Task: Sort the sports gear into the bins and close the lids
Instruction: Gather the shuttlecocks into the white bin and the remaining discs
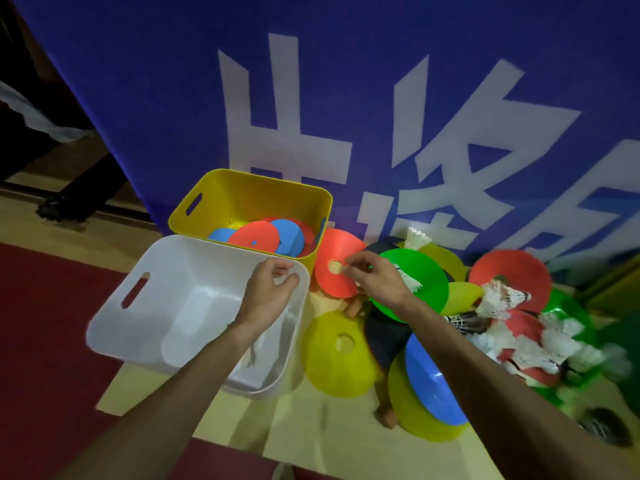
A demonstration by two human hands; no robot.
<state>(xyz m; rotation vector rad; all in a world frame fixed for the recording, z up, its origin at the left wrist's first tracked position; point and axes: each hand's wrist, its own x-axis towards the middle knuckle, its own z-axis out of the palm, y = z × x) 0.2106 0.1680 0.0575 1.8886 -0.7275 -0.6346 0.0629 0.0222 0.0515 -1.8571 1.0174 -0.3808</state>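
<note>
Right hand (375, 277): fingertips drawn together at the centre hole of the orange plastic disc cone (329, 247); grip cannot be confirmed. The cone leans beside the yellow plastic bin (242, 195), just left of this nearer hand. Left hand (270, 289): loosely curled, empty, over the white plastic bin (156, 306).
</note>
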